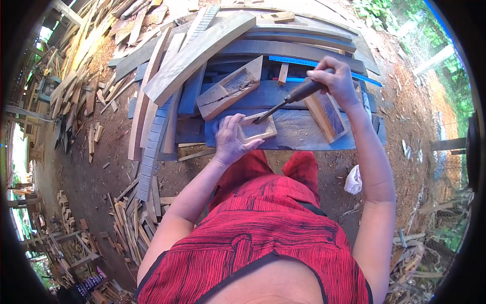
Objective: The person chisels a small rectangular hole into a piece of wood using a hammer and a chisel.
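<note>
My left hand (233, 139) grips the left side of a small hollowed wooden block (264, 133) at the near edge of the wooden bench (298, 130). In my right hand (338, 81) is the handle of a chisel (302, 91), its fingers wrapped round the end. The chisel slants down to the left, and its tip is inside the block's hollow, near the far side. Right of the block lies another hollowed block (326, 119). A larger hollowed block (230, 88) rests tilted behind my left hand.
A thick plank (202, 55) lies across stacked boards at the back left. Behind the chisel is a blue ruler (296, 61). Wood scraps (134, 218) cover the ground at left. A white bag (353, 181) lies on the ground at right.
</note>
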Demonstrator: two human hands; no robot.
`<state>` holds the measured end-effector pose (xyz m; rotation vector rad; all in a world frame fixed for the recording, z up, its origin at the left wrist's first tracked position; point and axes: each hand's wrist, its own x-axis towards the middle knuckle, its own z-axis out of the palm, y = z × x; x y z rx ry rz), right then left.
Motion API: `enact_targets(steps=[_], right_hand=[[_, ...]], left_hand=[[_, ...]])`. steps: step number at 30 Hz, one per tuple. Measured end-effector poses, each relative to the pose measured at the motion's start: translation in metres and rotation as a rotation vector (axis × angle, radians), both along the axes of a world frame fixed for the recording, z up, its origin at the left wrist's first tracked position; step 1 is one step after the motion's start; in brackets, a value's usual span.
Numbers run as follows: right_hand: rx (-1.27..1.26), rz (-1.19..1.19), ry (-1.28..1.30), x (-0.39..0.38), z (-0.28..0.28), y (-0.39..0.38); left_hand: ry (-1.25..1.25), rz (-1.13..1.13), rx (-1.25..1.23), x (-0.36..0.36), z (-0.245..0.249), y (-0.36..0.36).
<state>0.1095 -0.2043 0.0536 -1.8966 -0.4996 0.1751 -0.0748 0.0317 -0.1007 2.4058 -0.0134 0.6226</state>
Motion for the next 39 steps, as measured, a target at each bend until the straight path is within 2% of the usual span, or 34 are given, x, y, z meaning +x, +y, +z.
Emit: enact_targets(steps=[2, 4, 9, 11, 12, 14, 17, 19, 21, 25, 28, 31, 33, 39], right_hand=[[0.039, -0.024, 0.005, -0.005, -0.023, -0.014], [0.113, -0.157, 0.06, -0.019, -0.029, -0.022], [0.155, -0.204, 0.096, -0.061, -0.01, -0.032], [0.192, -0.26, 0.074, -0.073, -0.006, -0.035], [0.191, -0.263, 0.073, -0.076, -0.004, -0.036], [0.208, -0.31, 0.181, -0.081, 0.001, -0.039], [0.252, -0.335, 0.295, -0.085, 0.001, -0.048], [0.286, -0.305, 0.307, -0.091, -0.004, -0.053], [0.341, -0.263, 0.341, -0.098, -0.007, -0.056], [0.369, -0.224, 0.233, -0.116, -0.016, -0.055], [0.373, -0.256, 0.227, -0.125, -0.021, -0.054], [0.444, -0.301, 0.3, -0.135, -0.019, -0.047], [0.468, -0.301, 0.317, -0.141, -0.02, -0.043], [0.467, -0.269, 0.321, -0.141, -0.017, -0.038]], left_hand=[[0.036, -0.006, -0.048, 0.0, -0.003, 0.001], [0.036, 0.0, -0.054, 0.0, -0.004, 0.001], [0.057, 0.013, -0.077, -0.001, 0.003, -0.005], [0.06, 0.148, -0.155, -0.001, 0.007, -0.019], [0.059, 0.145, -0.156, -0.004, 0.006, -0.026], [0.021, 0.195, -0.217, -0.009, 0.007, -0.038], [0.046, 0.161, -0.169, -0.017, 0.006, -0.04], [0.053, 0.143, -0.129, -0.023, 0.013, -0.035], [0.167, 0.088, -0.004, -0.029, 0.023, -0.026], [0.218, 0.043, -0.047, -0.031, 0.023, -0.023], [0.161, 0.06, -0.041, -0.034, 0.023, -0.025], [0.242, 0.131, -0.103, -0.041, 0.026, -0.034], [0.287, 0.177, -0.24, -0.045, 0.025, -0.04], [0.365, 0.187, -0.323, -0.035, 0.031, -0.039]])
